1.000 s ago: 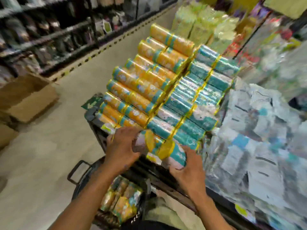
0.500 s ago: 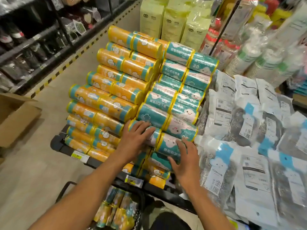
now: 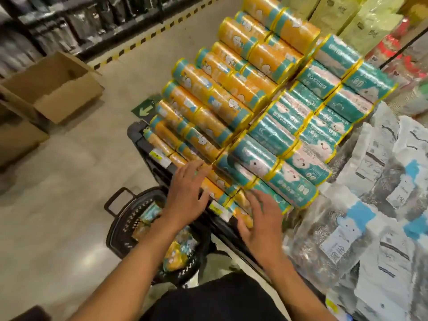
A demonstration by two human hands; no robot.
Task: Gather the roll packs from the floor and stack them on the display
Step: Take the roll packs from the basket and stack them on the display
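Observation:
Orange roll packs (image 3: 208,93) and teal roll packs (image 3: 308,126) lie stacked in sloping rows on the black display shelf (image 3: 148,147). My left hand (image 3: 187,195) rests with straight fingers on the low orange packs at the stack's front. My right hand (image 3: 259,218) lies spread over the bottom packs (image 3: 243,200) just right of it, fingers relaxed, holding nothing. Below my arms a black basket (image 3: 118,218) on the floor holds more roll packs (image 3: 178,249).
Open cardboard boxes (image 3: 51,86) sit on the floor at left. Grey-white bagged goods (image 3: 375,205) fill the shelf to the right of the rolls. Pale yellow packs (image 3: 347,17) stand behind. A dark shelving row (image 3: 69,22) runs along the far aisle side.
Both hands have slid down from the front teal pack to the lowest packs at the shelf edge. The teal pack stays set in the stack. My view has tilted further down.

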